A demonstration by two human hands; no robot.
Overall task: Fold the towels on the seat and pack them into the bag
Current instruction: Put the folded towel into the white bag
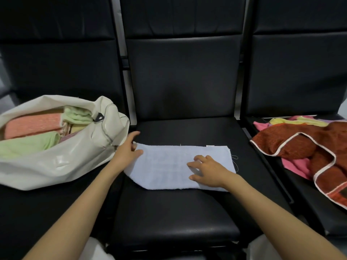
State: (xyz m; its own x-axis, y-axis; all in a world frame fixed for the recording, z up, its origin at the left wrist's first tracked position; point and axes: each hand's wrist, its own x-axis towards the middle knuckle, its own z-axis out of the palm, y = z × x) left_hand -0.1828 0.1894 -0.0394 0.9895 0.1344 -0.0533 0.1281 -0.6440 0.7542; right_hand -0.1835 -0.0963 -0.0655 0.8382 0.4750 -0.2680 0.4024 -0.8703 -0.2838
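A person's right hand [208, 169] lies open, fingers spread, pressing a pale blue towel [169, 166] flat on the middle seat [169, 212]. The left hand [127, 149] sits at the cloth's left edge, thumb on top; whether its fingers grip the edge cannot be told. The towel's near-left corner curves unevenly, so a fold made now would likely come out crooked, and a loose bundle may not fit beside the folded towels [33, 125] crowding the white bag [75, 156], with 1 unfolded heap [300, 141] waiting.
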